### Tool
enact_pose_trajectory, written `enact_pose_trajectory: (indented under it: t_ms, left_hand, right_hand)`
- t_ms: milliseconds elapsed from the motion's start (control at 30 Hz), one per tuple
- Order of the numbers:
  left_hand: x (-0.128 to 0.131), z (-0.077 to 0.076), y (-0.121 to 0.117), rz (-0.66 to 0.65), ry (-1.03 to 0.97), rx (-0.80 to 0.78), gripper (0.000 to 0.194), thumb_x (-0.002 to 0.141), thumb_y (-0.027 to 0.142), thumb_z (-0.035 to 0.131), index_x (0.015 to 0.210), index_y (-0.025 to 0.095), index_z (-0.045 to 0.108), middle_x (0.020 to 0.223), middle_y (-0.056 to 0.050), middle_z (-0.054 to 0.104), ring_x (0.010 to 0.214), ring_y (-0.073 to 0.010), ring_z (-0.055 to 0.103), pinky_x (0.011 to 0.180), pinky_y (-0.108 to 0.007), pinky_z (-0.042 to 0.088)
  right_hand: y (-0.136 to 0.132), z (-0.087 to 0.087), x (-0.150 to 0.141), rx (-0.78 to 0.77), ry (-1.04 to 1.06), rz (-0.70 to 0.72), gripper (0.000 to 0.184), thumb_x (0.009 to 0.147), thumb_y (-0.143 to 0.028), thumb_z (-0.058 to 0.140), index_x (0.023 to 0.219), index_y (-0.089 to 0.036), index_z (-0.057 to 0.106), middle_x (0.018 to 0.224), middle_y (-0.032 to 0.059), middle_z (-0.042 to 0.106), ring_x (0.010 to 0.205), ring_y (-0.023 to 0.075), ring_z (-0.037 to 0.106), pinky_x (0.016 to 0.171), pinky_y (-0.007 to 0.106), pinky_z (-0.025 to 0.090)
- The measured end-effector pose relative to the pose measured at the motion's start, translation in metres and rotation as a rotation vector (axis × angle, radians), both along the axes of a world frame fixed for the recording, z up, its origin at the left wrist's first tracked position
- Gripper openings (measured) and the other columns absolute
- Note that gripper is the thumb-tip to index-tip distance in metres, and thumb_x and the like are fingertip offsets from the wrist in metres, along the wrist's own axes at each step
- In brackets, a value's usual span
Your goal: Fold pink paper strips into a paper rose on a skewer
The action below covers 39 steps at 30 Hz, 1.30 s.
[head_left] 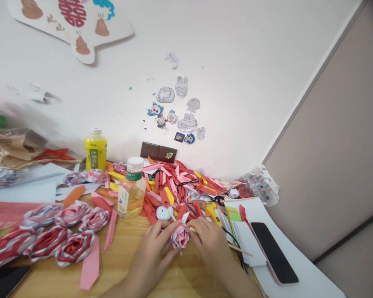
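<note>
Between my two hands is a pink and white folded paper rose (180, 236). My left hand (153, 250) is closed on the rose's left side, thumb and fingers pinching it. A thin wooden stick (241, 249) runs through my right hand (211, 244), whose fingers are closed around it; one end points at the rose and the other sticks out to the right. A white strip of paper stands up behind the rose. Just beyond my left hand lies a white earbud case (164, 212).
Finished paper roses (76, 248) lie at the left, near a dark phone (8, 281). Two drink bottles, one yellow (95, 151) and one clear (132, 190), stand behind. Folded paper strips (177, 182) pile against the wall. Another phone (274, 253) rests on white sheets at right.
</note>
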<state>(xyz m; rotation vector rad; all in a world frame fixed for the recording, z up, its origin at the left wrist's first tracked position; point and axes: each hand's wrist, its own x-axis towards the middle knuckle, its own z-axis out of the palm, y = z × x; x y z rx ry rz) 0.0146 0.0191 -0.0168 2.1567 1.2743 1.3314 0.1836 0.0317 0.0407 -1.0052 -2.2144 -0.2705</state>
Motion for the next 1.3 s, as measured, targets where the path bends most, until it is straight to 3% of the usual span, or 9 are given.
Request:
enact_pose_trajectory:
  t_ms: [333,667,967,1133,1300]
  left_hand:
    - [0.0,0.001,0.0,-0.02,-0.004,-0.021,0.041,0.079,0.022,0.055,0.12,0.028,0.05,0.098,-0.006,0.053,0.092,-0.0219,0.053,0.079,-0.035,0.046]
    - [0.0,0.001,0.001,-0.011,-0.029,-0.012,0.042,0.078,0.023,0.056,0.12,0.03,0.051,0.097,-0.006,0.055,0.09,-0.0213,0.054,0.078,-0.034,0.048]
    - [0.002,0.003,-0.001,-0.042,-0.093,-0.057,0.042,0.077,0.014,0.053,0.116,0.028,0.053,0.098,-0.005,0.052,0.092,-0.0199,0.055,0.082,-0.033,0.048]
    - [0.002,0.001,0.0,-0.085,-0.164,-0.056,0.044,0.076,0.007,0.048,0.114,0.028,0.054,0.098,-0.005,0.05,0.093,-0.018,0.055,0.083,-0.03,0.048]
    - [0.003,-0.001,0.001,-0.145,-0.192,-0.049,0.047,0.075,0.005,0.047,0.114,0.029,0.053,0.1,-0.005,0.049,0.097,-0.0173,0.054,0.086,-0.029,0.047]
  right_hand:
    - [0.002,-0.003,0.001,0.035,-0.099,-0.002,0.029,0.092,-0.019,0.035,0.085,-0.017,0.063,0.067,0.0032,0.062,0.058,0.0153,0.058,0.051,0.025,0.036]
    - [0.0,-0.002,0.0,0.028,0.011,-0.002,0.03,0.093,-0.025,0.033,0.082,-0.017,0.06,0.069,0.0034,0.063,0.061,0.0152,0.058,0.055,0.024,0.038]
    - [0.001,-0.003,0.001,0.012,-0.034,0.02,0.03,0.092,-0.022,0.033,0.083,-0.016,0.061,0.068,0.0041,0.062,0.06,0.0156,0.057,0.054,0.025,0.037]
    - [0.002,0.004,0.003,-0.232,0.074,0.036,0.02,0.088,-0.023,0.044,0.079,-0.018,0.061,0.071,0.0024,0.062,0.064,0.0145,0.054,0.058,0.023,0.035]
    - [0.007,0.019,0.008,-0.678,0.275,0.049,0.01,0.078,-0.027,0.06,0.074,-0.018,0.059,0.054,-0.0066,0.039,0.052,0.0093,0.038,0.05,0.02,0.027]
